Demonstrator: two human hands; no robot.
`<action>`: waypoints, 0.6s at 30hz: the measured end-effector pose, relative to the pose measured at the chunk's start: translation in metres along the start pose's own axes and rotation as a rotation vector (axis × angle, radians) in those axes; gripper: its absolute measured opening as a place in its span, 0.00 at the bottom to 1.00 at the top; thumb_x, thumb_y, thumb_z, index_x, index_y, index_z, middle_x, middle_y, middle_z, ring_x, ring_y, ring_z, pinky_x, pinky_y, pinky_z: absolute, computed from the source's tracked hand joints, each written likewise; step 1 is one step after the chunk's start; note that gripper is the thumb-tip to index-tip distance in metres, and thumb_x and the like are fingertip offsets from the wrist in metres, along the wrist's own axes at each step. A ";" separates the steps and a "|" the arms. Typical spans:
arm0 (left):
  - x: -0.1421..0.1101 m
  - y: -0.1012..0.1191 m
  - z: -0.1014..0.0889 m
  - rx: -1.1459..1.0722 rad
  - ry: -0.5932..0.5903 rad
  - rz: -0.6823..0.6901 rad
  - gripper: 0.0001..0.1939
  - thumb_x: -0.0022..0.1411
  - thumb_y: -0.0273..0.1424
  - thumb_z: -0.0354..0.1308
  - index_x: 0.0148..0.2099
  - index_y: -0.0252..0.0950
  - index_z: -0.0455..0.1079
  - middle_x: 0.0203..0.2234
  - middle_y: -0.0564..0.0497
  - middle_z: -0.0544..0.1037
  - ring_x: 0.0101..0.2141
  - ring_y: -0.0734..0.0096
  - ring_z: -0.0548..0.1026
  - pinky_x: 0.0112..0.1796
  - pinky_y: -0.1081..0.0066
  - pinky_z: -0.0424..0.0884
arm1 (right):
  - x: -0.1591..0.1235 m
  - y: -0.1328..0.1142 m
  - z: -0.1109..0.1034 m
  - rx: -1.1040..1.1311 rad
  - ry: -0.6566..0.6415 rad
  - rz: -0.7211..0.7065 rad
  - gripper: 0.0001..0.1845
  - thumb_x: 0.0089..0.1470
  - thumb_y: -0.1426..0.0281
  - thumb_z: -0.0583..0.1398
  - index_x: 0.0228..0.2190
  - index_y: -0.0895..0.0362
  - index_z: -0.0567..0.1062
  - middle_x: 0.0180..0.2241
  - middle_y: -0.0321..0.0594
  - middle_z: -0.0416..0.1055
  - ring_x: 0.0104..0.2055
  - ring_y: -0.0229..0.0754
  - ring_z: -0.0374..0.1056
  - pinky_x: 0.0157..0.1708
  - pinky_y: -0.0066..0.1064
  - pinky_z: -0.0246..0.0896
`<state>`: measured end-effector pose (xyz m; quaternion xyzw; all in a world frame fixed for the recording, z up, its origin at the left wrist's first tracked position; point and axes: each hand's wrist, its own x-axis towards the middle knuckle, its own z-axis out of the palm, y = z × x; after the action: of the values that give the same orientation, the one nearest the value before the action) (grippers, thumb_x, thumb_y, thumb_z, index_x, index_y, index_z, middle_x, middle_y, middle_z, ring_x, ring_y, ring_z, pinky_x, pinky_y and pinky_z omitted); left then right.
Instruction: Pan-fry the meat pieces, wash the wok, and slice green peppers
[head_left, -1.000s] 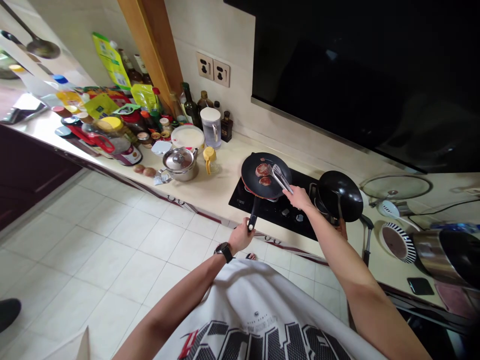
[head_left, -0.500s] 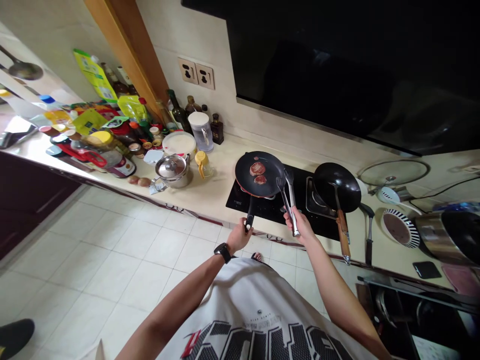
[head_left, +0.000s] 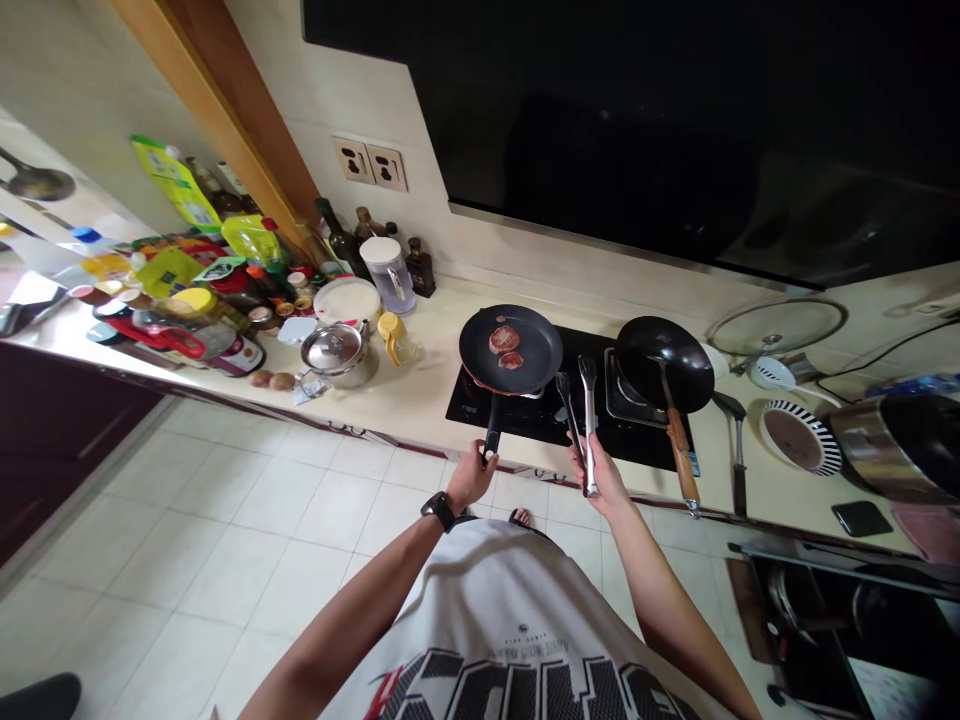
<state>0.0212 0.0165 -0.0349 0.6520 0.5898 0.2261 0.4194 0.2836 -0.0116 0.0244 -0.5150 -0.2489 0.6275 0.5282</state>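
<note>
My left hand [head_left: 472, 474] is closed around the handle of a black frying pan [head_left: 536, 350], which sits over the left burner of the stove. Two browned pieces of meat [head_left: 504, 341] and a tiny scrap lie near the pan's middle. In my right hand [head_left: 600, 478] is a pair of metal tongs [head_left: 589, 410], gripped near the lower end. Their dark tips point up and stand apart, just right of the pan, with nothing between them.
A black wok [head_left: 652, 360] with a wooden handle rests on the right burner; a spatula [head_left: 739, 450] lies beside it. Rightward are a striped bowl [head_left: 799, 437] and a large pot [head_left: 870, 440]. To the left stand a lidded steel pot [head_left: 337, 355], a pitcher [head_left: 388, 275] and several bottles.
The tongs have moved back from the pan's right rim, toward me, and their tips have spread wider. My left hand still holds the pan handle. The camera view has shifted slightly.
</note>
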 end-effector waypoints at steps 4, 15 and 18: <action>0.000 0.000 0.001 -0.021 -0.003 -0.001 0.18 0.72 0.37 0.48 0.58 0.32 0.58 0.24 0.53 0.76 0.26 0.66 0.76 0.29 0.70 0.65 | 0.000 0.004 -0.006 -0.008 0.001 -0.011 0.29 0.53 0.42 0.63 0.45 0.52 0.76 0.28 0.33 0.69 0.18 0.31 0.57 0.14 0.23 0.52; -0.001 -0.002 0.004 -0.027 0.000 -0.006 0.18 0.72 0.38 0.48 0.58 0.33 0.57 0.28 0.50 0.78 0.26 0.66 0.77 0.31 0.70 0.66 | -0.001 0.006 -0.008 0.030 -0.007 0.016 0.29 0.53 0.44 0.64 0.44 0.53 0.76 0.28 0.33 0.69 0.18 0.30 0.56 0.13 0.23 0.52; -0.002 -0.002 0.004 -0.027 0.005 -0.008 0.18 0.72 0.38 0.48 0.57 0.33 0.58 0.28 0.51 0.78 0.26 0.67 0.77 0.32 0.70 0.66 | 0.000 0.006 -0.009 0.061 -0.012 0.031 0.28 0.53 0.45 0.65 0.45 0.54 0.77 0.28 0.33 0.68 0.18 0.30 0.56 0.14 0.22 0.52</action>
<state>0.0230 0.0137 -0.0389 0.6431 0.5904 0.2341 0.4278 0.2892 -0.0156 0.0158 -0.4987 -0.2247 0.6458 0.5326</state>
